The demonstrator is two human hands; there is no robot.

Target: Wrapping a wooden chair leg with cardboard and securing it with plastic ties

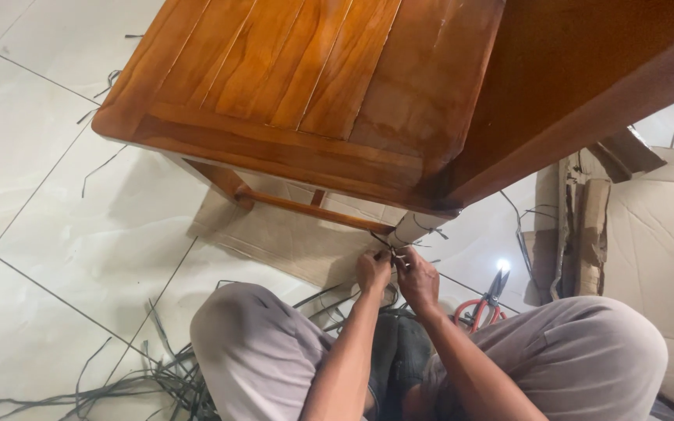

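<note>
Knees [255, 335], bent, in grey trousers, fill the bottom of the view, the person seated low on a white tiled floor [33, 179].

Item, far left: loose dark strips [142, 382] scattered on the tiles beside the left knee, some trailing under the legs.

Item, upper left to centre: wooden chair [290, 86], varnished orange-brown, slatted seat seen from above, a rung running between its legs.

Item, centre: flat cardboard sheet [290, 242] lying beneath the chair.

Item, centre: left hand [374, 270], fingers closed, pinching a thin dark strip [388, 248] at the foot of the wrapped chair leg [415, 228].

Item, just right of it: right hand [417, 279], fingers likewise closed on the same strip, touching the left hand. Strip sits tight against the leg's pale wrapping, directly above both hands.

Item, right of the hands: red-handled scissors [484, 306] lying on the floor, blades pointing away from the person.

Item, far right: torn cardboard pieces [587, 226], folded and standing on edge.
</note>
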